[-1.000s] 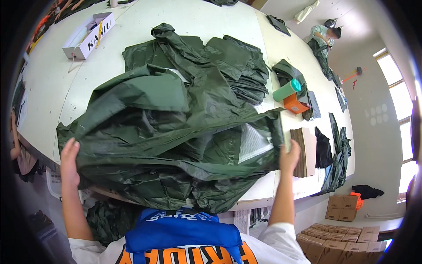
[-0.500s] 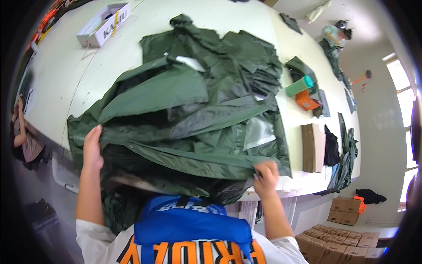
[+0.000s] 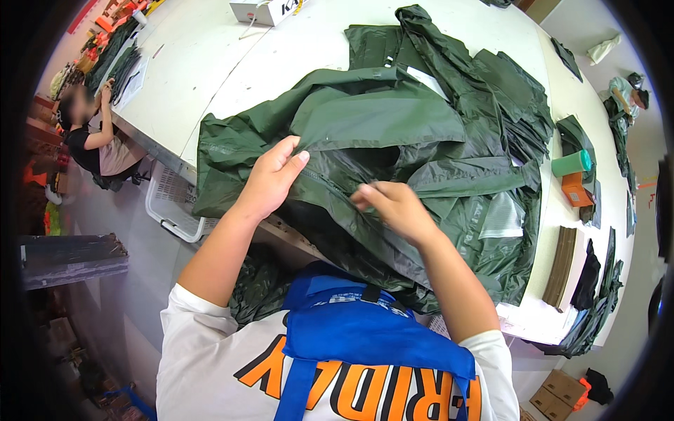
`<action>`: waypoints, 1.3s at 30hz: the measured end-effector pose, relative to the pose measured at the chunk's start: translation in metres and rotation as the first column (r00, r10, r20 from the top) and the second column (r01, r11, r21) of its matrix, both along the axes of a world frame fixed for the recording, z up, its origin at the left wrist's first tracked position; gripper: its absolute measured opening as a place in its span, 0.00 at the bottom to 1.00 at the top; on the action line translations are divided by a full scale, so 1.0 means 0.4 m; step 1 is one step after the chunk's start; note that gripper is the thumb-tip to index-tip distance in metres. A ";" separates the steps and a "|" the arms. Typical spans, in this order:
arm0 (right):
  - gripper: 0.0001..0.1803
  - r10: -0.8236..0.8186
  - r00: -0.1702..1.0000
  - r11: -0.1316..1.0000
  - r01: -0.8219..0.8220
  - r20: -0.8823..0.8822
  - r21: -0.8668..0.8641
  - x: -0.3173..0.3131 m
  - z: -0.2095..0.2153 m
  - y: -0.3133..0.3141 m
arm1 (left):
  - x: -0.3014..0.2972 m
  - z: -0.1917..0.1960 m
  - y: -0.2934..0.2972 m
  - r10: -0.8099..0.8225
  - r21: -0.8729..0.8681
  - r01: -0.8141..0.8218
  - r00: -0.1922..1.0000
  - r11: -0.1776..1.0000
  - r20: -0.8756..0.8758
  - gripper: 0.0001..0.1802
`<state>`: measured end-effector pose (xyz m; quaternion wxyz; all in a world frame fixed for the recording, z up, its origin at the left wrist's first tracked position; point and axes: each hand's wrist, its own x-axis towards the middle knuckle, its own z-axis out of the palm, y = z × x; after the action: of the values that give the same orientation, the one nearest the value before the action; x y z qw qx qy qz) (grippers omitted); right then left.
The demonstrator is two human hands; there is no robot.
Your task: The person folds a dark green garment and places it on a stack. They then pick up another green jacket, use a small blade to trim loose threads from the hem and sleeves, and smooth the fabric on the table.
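A dark green rain jacket (image 3: 379, 125) lies spread and rumpled over the table's near edge. My left hand (image 3: 272, 177) pinches its front edge between thumb and fingers, by a strip that looks like a zip. Farther right along that edge is my right hand (image 3: 399, 210), fingers curled in and slightly blurred; what they hold, if anything, is hidden. Beneath the hands, the jacket's dark inside hangs over the edge. A pale patch (image 3: 503, 216) shows on the fabric to the right. More dark green garments (image 3: 509, 84) lie folded behind it.
On the white table (image 3: 210, 63) stand a white box (image 3: 267, 10), a green cylinder (image 3: 571, 163), a small orange box (image 3: 577, 191) and a cardboard stack (image 3: 562, 270). A white plastic basket (image 3: 172, 203) sits below its left edge. One co-worker (image 3: 95, 137) is at left, another (image 3: 625, 95) at far right.
My right hand has moved left along the jacket's front edge, closer to my left hand. My left hand also sits farther along the edge. The view has shifted leftward.
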<state>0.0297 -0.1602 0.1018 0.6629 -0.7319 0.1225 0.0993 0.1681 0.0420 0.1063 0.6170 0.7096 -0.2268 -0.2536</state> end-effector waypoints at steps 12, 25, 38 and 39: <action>0.15 -0.163 0.971 0.941 0.207 0.176 -0.269 0.058 -0.006 0.083 | -0.046 0.050 -0.031 -0.015 0.185 -0.067 0.913 0.980 0.408 0.13; 0.14 -0.383 0.924 0.826 0.354 0.026 -0.439 -0.204 0.066 -0.213 | 0.013 0.135 -0.065 0.053 -0.199 -0.052 0.999 0.979 -0.002 0.15; 0.21 -0.303 0.948 0.890 0.318 0.097 -0.326 -0.052 0.035 -0.007 | -0.082 0.136 -0.085 -0.060 -0.153 0.055 0.998 0.987 -0.029 0.15; 0.20 -0.298 0.950 0.905 0.314 0.096 -0.288 -0.051 0.040 -0.005 | -0.087 0.132 -0.088 -0.055 -0.161 0.051 0.998 0.986 -0.021 0.15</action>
<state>0.0094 -0.1623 0.1176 0.5545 -0.7978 0.2328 -0.0439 0.1335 0.0068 0.1593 0.6680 0.6480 -0.2576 -0.2599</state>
